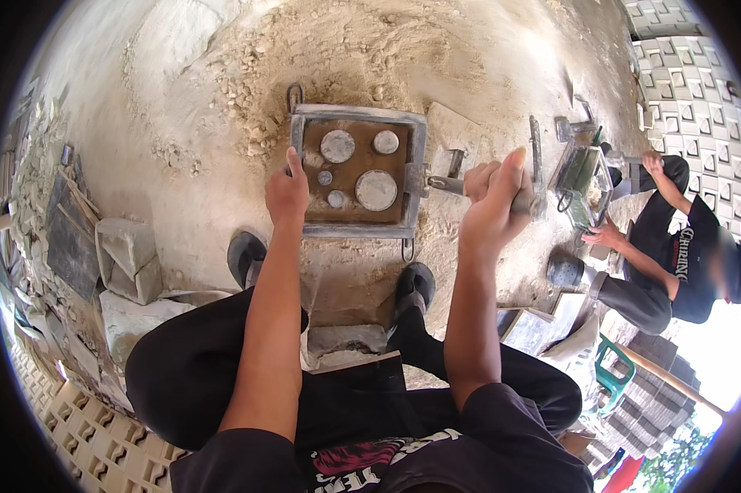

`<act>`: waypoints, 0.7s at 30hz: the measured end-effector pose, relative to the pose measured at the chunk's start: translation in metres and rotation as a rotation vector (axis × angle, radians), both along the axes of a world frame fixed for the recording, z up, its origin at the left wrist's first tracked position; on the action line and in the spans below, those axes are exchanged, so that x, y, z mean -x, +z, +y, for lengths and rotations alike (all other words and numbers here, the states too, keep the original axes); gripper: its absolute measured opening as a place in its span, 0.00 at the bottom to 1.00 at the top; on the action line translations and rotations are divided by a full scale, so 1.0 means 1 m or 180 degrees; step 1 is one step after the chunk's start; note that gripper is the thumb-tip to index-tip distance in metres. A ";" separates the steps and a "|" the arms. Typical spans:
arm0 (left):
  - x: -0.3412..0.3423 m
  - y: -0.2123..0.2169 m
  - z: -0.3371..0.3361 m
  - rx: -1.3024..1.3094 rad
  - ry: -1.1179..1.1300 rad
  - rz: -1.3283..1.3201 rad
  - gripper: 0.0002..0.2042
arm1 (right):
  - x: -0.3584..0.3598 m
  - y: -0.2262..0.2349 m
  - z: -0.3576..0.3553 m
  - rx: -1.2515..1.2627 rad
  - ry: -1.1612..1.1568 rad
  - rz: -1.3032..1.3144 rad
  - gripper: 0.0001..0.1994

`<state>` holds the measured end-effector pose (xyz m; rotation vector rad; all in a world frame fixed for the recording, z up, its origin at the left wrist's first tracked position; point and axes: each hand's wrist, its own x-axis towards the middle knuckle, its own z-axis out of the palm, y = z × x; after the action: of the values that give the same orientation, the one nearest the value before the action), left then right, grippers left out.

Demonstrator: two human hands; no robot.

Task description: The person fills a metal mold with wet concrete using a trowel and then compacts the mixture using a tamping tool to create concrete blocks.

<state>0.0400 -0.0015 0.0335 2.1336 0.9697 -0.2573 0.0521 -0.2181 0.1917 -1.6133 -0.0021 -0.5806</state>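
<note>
Clock directions: 12 is the top of the view.

Right hand (494, 195): closed in a fist around the handle of a hammer (447, 185), thumb raised. The hammer's long axis runs roughly 9 to 3 o'clock, head toward 9, at the right wall of the grey frame (423, 135); contact between head and wall cannot be confirmed.

Left hand (287, 197): partly curled at the frame's left wall, one digit extended toward 12; hidden fingers prevent judging grip.

Key relation: the frame lies between both hands, at 9 o'clock from the right and 3 o'clock from the left. The left hand is nearer; the hammer spans the right-hand gap.

Inside the frame: brown packed fill (356, 168) with five round grey discs (376, 191). Wire loops (295, 97) project at 11 and 5 o'clock.

Farther out, at 3 o'clock: a co-worker (695, 263) beside a second frame (584, 187).
</note>
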 end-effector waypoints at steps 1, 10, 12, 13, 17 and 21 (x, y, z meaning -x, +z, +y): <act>-0.001 0.001 -0.006 0.0067 -0.0026 -0.0004 0.39 | 0.005 -0.002 -0.003 0.0060 -0.0015 -0.0287 0.24; -0.004 -0.003 -0.009 0.0085 -0.0080 0.0134 0.39 | 0.004 -0.006 0.000 0.0326 -0.0144 0.0230 0.25; -0.002 -0.004 -0.005 0.0104 -0.0064 0.0176 0.39 | -0.004 0.000 -0.002 0.0617 0.0051 0.1308 0.25; -0.001 -0.005 0.000 0.0007 0.0001 0.0106 0.39 | -0.002 0.011 0.001 0.0371 0.0010 0.1090 0.25; 0.002 -0.007 -0.008 -0.0137 0.0079 -0.0053 0.39 | 0.027 0.010 0.000 -0.0187 -0.0126 0.0623 0.25; 0.000 0.000 -0.006 -0.0068 0.0058 -0.0102 0.39 | 0.029 -0.003 -0.004 0.0396 -0.0195 0.1012 0.25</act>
<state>0.0397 -0.0077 0.0339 2.1408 0.9770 -0.2043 0.0229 -0.2223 0.1886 -1.8177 0.2523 -0.3709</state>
